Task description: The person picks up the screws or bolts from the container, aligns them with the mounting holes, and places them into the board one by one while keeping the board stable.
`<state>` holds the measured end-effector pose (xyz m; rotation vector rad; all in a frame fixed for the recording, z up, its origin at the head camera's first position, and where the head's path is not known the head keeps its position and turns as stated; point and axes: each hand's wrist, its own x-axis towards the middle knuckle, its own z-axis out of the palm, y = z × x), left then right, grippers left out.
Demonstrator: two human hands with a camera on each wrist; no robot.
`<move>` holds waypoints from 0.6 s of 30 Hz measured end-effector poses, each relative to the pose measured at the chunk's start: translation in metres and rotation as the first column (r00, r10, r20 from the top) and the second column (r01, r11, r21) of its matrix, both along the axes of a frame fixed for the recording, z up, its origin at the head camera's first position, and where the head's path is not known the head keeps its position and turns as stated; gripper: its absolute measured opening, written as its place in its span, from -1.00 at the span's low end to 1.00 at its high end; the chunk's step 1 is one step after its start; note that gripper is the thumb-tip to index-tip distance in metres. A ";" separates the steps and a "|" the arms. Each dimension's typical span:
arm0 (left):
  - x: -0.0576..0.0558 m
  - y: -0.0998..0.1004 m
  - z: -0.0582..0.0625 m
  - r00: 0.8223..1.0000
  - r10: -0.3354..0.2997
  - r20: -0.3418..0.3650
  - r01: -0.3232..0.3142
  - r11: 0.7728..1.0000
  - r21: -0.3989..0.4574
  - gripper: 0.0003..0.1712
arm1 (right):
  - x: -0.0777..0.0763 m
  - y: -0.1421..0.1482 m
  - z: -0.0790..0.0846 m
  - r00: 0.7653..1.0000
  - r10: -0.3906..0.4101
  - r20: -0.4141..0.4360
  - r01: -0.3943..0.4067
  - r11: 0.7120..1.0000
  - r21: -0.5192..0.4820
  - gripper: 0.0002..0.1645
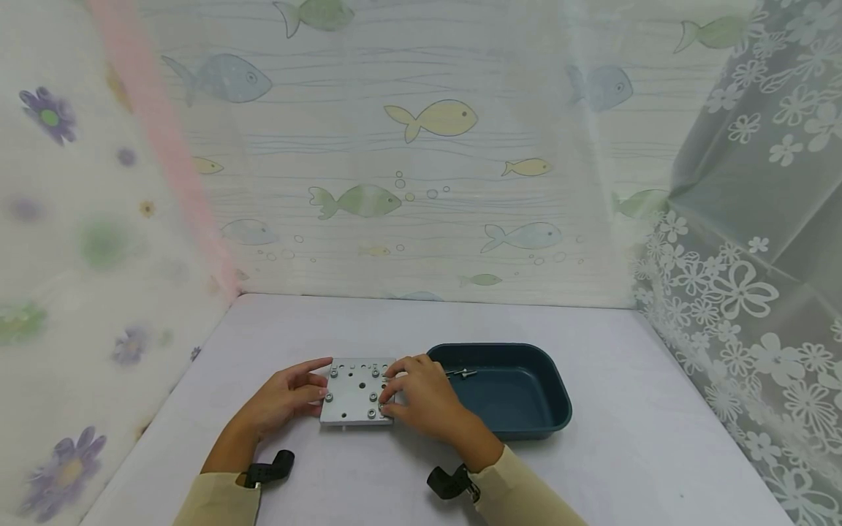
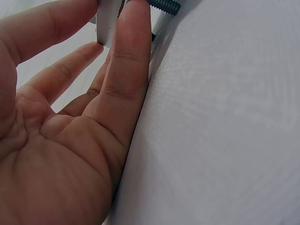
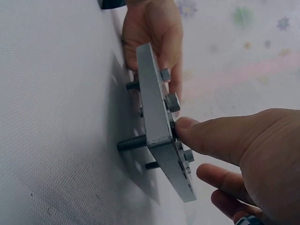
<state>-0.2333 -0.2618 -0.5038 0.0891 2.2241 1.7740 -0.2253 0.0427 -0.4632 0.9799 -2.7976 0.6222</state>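
A silver metal plate [image 1: 351, 403] with holes and several socket-head bolts stands slightly raised above the white table. Threaded bolt shanks [image 3: 132, 143] stick out below it in the right wrist view. My left hand [image 1: 284, 400] grips the plate's left edge between thumb and fingers. At the plate's right edge, my right hand [image 1: 427, 397] pinches a bolt head with its thumb; the bolt is mostly hidden behind the fingers. In the right wrist view the right thumb [image 3: 206, 138] presses against a dark bolt head near the plate's corner.
A dark blue bin [image 1: 567, 413] stands to the right, just behind the right hand, with a few loose bolts [image 1: 465, 373] at its left side. Black wrist cameras [image 1: 268, 469] sit on both wrists. Patterned curtains [image 1: 427, 256] enclose the white table [image 1: 592, 475].
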 end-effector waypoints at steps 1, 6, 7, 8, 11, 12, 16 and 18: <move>0.000 0.000 0.000 1.000 -0.001 0.000 0.001 1.000 0.000 -0.20 | 0.000 0.000 0.000 1.000 0.000 0.002 0.000 1.000 0.001 -0.94; -0.002 -0.001 0.000 1.000 -0.004 -0.002 0.004 1.000 -0.003 -0.20 | 0.000 0.000 0.001 1.000 -0.001 0.011 0.001 1.000 0.004 -0.92; -0.002 -0.001 -0.001 1.000 -0.005 -0.003 0.005 1.000 -0.003 -0.20 | -0.001 0.001 0.001 1.000 -0.001 0.018 0.001 1.000 0.002 -0.91; -0.003 -0.001 -0.001 1.000 -0.003 -0.001 0.003 1.000 -0.003 -0.20 | -0.001 0.001 0.002 1.000 -0.001 0.026 0.001 1.000 -0.002 -0.89; -0.003 -0.001 -0.002 1.000 0.001 0.002 -0.001 1.000 -0.007 -0.20 | -0.002 0.003 0.005 0.998 0.007 0.063 -0.006 1.000 -0.029 -0.85; -0.004 -0.001 -0.002 1.000 0.002 0.003 -0.002 1.000 -0.008 -0.19 | -0.002 0.003 0.006 0.997 0.012 0.079 -0.008 0.999 -0.046 -0.84; -0.003 -0.001 -0.003 1.000 0.002 0.004 -0.002 1.000 -0.012 -0.20 | -0.002 0.007 0.015 0.993 0.035 0.112 -0.023 0.994 -0.111 -0.80; -0.002 -0.002 -0.003 1.000 0.003 0.002 -0.003 1.000 -0.018 -0.20 | -0.002 0.009 0.019 0.993 0.050 0.110 -0.035 0.990 -0.133 -0.79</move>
